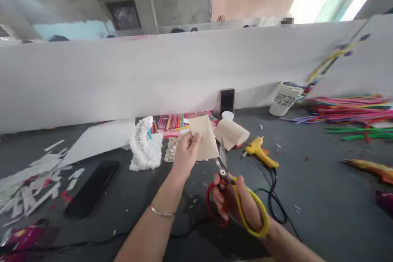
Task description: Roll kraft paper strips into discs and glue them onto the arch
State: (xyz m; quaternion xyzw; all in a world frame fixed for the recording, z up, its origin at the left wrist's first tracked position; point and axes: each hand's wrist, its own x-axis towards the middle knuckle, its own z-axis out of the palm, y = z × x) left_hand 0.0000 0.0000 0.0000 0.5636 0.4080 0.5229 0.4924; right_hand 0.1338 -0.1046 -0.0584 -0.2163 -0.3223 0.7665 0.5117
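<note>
My left hand (186, 153) pinches a beige sheet of paper (205, 137) by its left edge and holds it upright above the dark table (322, 196). My right hand (239, 202) grips scissors with red and yellow handles (229, 190). Their blades point up and meet the lower right edge of the sheet. A bracelet sits on my left wrist.
A yellow glue gun (260, 151) with a black cord lies right of the hands. A rolled beige sheet (231, 132), a white fluffy shape (145, 144), a marker box (173, 123), two phones (92, 188), a paper cup (284, 98) and coloured pipe cleaners (350, 110) surround them. Paper scraps (27, 184) litter the left.
</note>
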